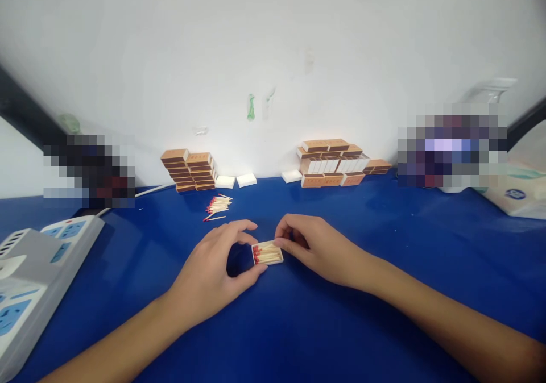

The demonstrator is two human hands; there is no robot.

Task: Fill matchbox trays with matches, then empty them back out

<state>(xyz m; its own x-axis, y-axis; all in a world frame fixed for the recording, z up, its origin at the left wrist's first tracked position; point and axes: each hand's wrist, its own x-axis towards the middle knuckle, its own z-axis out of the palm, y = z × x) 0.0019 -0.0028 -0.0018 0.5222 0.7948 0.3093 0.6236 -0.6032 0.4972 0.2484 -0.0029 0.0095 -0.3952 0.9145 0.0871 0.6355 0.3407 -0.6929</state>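
A small white matchbox tray lies on the blue table in front of me, holding a layer of red-headed matches with their heads to the left. My left hand curves around the tray's left end, thumb at the near edge and fingertips at the far left corner. At the far right corner, the thumb and forefinger of my right hand are pinched together over the match ends. Whether they grip a match or the tray rim is hidden. Beyond my left hand is a loose pile of matches.
Matchboxes stand stacked along the wall at left and right. White trays lie between the stacks. A power strip occupies the left side, with a white cable behind it. A tissue pack sits far right.
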